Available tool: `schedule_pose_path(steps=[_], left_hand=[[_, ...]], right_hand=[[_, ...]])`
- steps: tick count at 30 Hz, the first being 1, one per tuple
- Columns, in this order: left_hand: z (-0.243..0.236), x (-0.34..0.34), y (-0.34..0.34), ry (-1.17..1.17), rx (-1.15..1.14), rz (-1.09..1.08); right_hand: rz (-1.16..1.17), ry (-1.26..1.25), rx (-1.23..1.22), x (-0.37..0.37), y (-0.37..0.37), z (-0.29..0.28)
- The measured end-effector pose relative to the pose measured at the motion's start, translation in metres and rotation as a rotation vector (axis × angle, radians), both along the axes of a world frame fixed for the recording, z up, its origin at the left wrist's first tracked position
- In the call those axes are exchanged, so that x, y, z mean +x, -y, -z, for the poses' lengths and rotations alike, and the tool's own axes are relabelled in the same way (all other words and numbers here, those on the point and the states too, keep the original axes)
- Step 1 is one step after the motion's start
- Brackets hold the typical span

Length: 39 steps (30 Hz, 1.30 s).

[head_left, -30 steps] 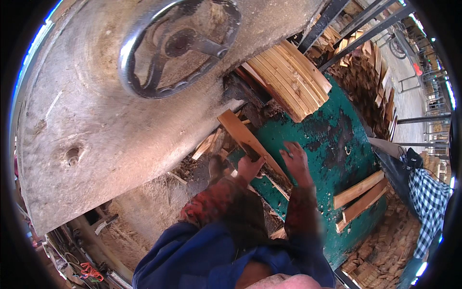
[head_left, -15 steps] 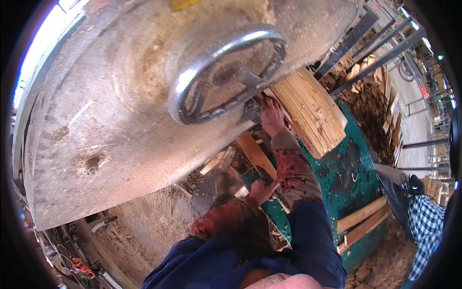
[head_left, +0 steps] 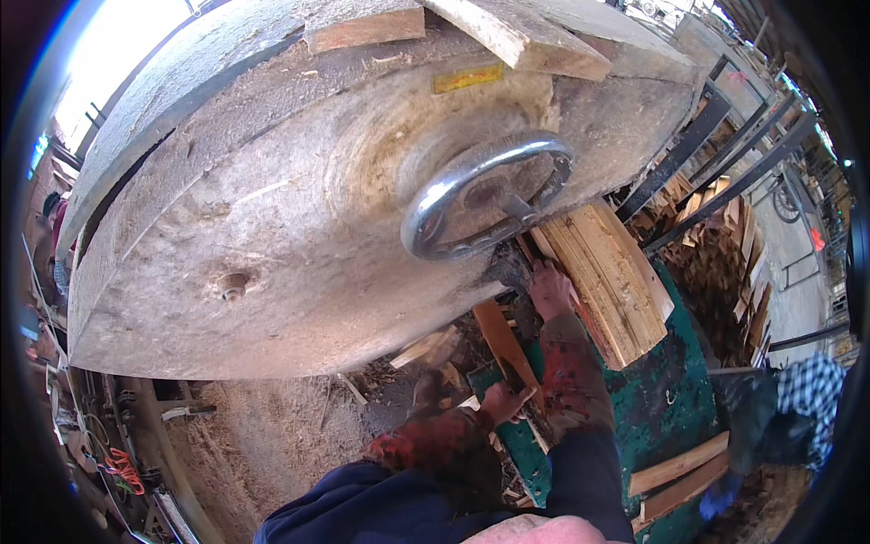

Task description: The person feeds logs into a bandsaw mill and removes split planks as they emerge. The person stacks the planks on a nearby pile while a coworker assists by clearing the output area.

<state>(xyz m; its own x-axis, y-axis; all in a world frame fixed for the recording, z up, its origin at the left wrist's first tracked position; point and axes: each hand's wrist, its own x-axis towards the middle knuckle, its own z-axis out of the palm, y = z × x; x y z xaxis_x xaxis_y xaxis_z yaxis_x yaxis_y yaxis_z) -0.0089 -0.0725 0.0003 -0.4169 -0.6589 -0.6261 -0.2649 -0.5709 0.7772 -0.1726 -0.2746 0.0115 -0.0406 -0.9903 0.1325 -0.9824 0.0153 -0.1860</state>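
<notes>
My right hand (head_left: 553, 292) lies against the left side of a stack of boards (head_left: 612, 281), just below the chrome handwheel (head_left: 489, 195). Its fingers stretch forward along the wood, and their tips are partly hidden. Lower down, my left hand (head_left: 505, 405) is closed at the near end of a narrow reddish-brown wooden board (head_left: 504, 340), with a finger pointing across it. That board slants away toward the underside of the big machine cover. Both boards and stack lie over a worn green metal table (head_left: 662, 381).
The large dusty machine cover (head_left: 299, 281) fills the upper left, with loose boards (head_left: 362, 29) on top. Dark metal bars (head_left: 684, 150) and piled offcuts (head_left: 716, 240) stand at right. Two strips (head_left: 680, 473) lie near a co-worker's checkered sleeve (head_left: 807, 399) and blue glove (head_left: 720, 499). Sawdust (head_left: 263, 435) covers the floor.
My view has tilted up, so the scene sits lower and more boards show on the cover. Both hands keep about the same places on the wood. The co-worker's blue glove has come into view.
</notes>
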Motion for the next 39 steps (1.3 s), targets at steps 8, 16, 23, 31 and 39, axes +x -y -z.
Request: schedule_pose_path(steps=[8, 16, 23, 31, 39], left_hand=[[-0.006, -0.004, -0.002, -0.029, 0.026, -0.049], [0.017, -0.006, -0.007, -0.028, -0.12, -0.087], [-0.001, -0.003, -0.005, -0.115, -0.114, -0.15], [0.005, 0.004, -0.005, -0.301, 0.029, -0.134], [0.022, 0.007, 0.0, -0.351, 0.164, -0.07]], right_hand=[[-0.008, 0.082, -0.15, -0.026, -0.098, -0.003], [0.062, 0.199, -0.085, -0.029, -0.208, -0.021], [0.145, 0.218, -0.015, -0.008, -0.287, -0.027], [0.056, 0.195, -0.029, 0.006, -0.326, -0.03], [0.068, 0.205, -0.022, 0.027, -0.327, -0.033]])
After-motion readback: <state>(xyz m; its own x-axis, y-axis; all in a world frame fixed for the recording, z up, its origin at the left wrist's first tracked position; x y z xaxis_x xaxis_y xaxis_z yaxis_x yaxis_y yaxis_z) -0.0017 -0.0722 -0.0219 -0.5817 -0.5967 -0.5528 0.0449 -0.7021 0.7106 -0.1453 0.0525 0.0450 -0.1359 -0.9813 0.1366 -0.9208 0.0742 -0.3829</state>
